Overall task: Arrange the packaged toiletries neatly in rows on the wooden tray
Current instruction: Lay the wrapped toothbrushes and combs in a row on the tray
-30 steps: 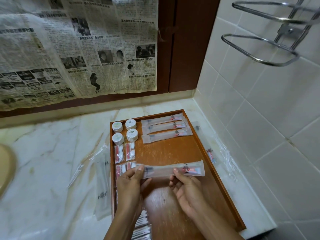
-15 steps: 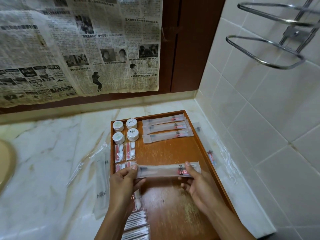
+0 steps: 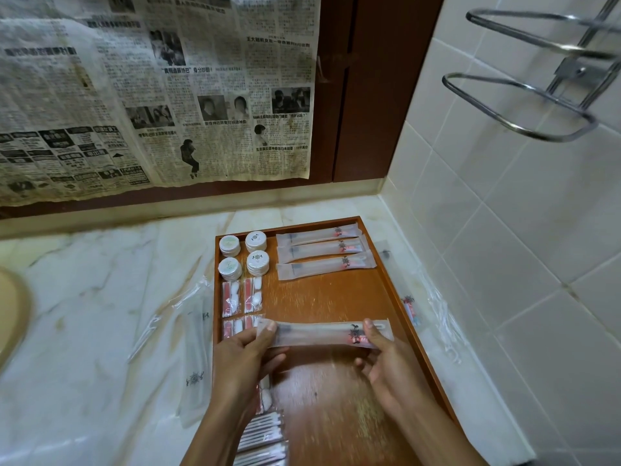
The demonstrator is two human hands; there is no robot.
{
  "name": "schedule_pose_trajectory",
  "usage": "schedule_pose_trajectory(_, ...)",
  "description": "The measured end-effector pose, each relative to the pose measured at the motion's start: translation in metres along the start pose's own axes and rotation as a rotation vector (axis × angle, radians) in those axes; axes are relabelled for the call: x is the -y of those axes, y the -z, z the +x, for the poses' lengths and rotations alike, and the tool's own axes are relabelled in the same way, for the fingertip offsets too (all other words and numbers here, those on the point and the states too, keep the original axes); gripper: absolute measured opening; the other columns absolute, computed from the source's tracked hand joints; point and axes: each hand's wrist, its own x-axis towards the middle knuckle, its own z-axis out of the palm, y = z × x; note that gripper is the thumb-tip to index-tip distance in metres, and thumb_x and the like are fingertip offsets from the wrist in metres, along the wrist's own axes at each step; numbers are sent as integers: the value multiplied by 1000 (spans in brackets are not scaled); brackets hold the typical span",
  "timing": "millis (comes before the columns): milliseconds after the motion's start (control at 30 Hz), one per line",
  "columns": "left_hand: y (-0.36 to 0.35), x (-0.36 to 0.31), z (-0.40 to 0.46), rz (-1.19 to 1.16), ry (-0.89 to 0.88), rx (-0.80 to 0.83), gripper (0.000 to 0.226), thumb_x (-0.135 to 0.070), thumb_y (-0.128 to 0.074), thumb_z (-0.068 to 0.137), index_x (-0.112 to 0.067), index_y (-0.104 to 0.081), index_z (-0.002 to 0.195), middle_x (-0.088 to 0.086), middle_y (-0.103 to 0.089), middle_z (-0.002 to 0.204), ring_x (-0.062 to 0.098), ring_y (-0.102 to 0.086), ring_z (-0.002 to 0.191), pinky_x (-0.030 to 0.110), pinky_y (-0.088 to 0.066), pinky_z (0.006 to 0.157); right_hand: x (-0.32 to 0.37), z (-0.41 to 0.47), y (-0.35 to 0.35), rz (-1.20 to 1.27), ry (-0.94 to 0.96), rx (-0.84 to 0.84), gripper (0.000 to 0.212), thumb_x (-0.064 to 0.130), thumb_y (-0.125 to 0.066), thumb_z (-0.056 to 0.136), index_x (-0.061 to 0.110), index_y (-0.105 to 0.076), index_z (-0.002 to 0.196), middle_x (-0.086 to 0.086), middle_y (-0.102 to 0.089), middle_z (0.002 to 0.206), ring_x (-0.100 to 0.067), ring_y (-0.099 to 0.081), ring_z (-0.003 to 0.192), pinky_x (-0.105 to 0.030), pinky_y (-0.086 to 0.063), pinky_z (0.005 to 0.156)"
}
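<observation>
— Grip first: long frosted packet [image 3: 322,334] pinched at both ends, left hand [image 3: 247,359] with thumb on top near the left end, right hand [image 3: 386,364] with a fingertip over the printed red-and-black logo near the right end.

— Lying flat or lifted?

— Cannot tell for sure; held level and crosswise over the middle of the wooden tray [image 3: 336,297], its left end overlapping the cotton packs.

— And around it on the tray?

— Straight up from the packet, past a bare stretch of wood: three matching long packets [image 3: 321,252] in a stacked row along the far right, logos to the right. Far left corner: four round white containers [image 3: 243,255] in a two-by-two block. Just below those: two small packs of cotton pads [image 3: 240,297] with red strips, side by side, then another such pack [image 3: 235,326] partly behind the left thumb. Near edge, under the left wrist: packs of cotton swabs [image 3: 263,435], partly hidden.

— Off the tray?

— On the marble counter [image 3: 100,297], left of the tray: clear wrapped items [image 3: 196,358] with a dark emblem. Right, between tray rim and tiled wall [image 3: 504,264]: one more clear packet [image 3: 411,307] with a red mark. Higher up: chrome rack [image 3: 537,79] on the tiles, yellowed newspaper [image 3: 151,95] hung across the back.
</observation>
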Motion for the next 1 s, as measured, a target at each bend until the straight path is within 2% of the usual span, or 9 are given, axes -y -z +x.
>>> schedule_pose_trajectory(200, -2, -6, 7, 40, -27, 42, 24, -24, -77, 65, -8, -79, 82, 9, -75, 88, 20, -72, 79, 23, -58, 59, 10, 8, 8, -122, 53, 70, 27, 30, -73, 77, 7, -73, 91, -15, -74, 93, -19, -70, 74, -27, -51, 55)
schedule_pose_trajectory(333, -6, -10, 16, 62, -28, 28, 8, -17, -75, 78, -11, -80, 80, 13, -74, 90, 23, -69, 81, 23, -58, 58, 21, 21, 11, -259, 116, 11, 23, 30, -65, 89, 11, -77, 88, -10, -75, 92, -19, -68, 74, -28, -53, 55)
schedule_pose_trajectory(400, -10, -14, 22, 100, -23, 23, 9, -15, -73, 82, -11, -79, 77, 15, -73, 87, 22, -68, 72, 23, -57, 55, 31, 27, 12, -382, 190, -29, 22, 31, -63, 92, 17, -78, 85, -3, -76, 87, -18, -67, 72, -26, -52, 54)
schedule_pose_trajectory(500, -15, -20, 32, 245, -49, 9, 13, -16, -72, 84, -9, -77, 74, 14, -73, 74, 18, -65, 54, 22, -51, 46, 50, 42, 15, -633, 362, -102, 16, 31, -71, 86, 23, -77, 75, 7, -75, 78, -9, -69, 69, -19, -50, 51)
schedule_pose_trajectory(567, -18, -24, 40, 374, -98, 13, 16, -17, -72, 86, -9, -75, 72, 13, -71, 66, 17, -62, 50, 25, -51, 47, 61, 56, 17, -729, 432, -133, 11, 30, -77, 81, 24, -76, 72, 9, -74, 75, -6, -70, 70, -19, -52, 55)
schedule_pose_trajectory(667, -27, -27, 55, 550, -171, 7, 22, -19, -73, 85, -8, -72, 66, 11, -67, 57, 20, -60, 50, 31, -51, 53, 73, 81, 19, -945, 491, -175, 9, 28, -74, 84, 26, -74, 75, 14, -71, 76, -5, -67, 71, -16, -49, 58)
schedule_pose_trajectory(767, -38, -28, 68, 737, -259, -48, 27, -23, -73, 83, -10, -69, 59, 7, -65, 53, 19, -61, 49, 31, -49, 51, 80, 104, 18, -1109, 513, -181, 11, 25, -69, 89, 17, -75, 85, 7, -68, 80, -5, -64, 72, -15, -47, 55)
schedule_pose_trajectory(900, -51, -32, 83, 942, -355, -114, 23, -21, -71, 78, -12, -68, 57, 3, -65, 57, 18, -62, 61, 35, -54, 60, 87, 123, 10, -1295, 557, -232, 17, 26, -67, 90, 18, -71, 75, 4, -70, 78, -8, -63, 70, -15, -41, 50)
schedule_pose_trajectory(1000, -57, -33, 93, 984, -350, -146, 20, -21, -67, 81, -15, -70, 63, -1, -65, 61, 15, -61, 64, 34, -55, 65, 90, 133, 6, -1397, 614, -239, 19, 25, -64, 91, 16, -70, 76, 0, -71, 79, -12, -64, 70, -25, -51, 55)
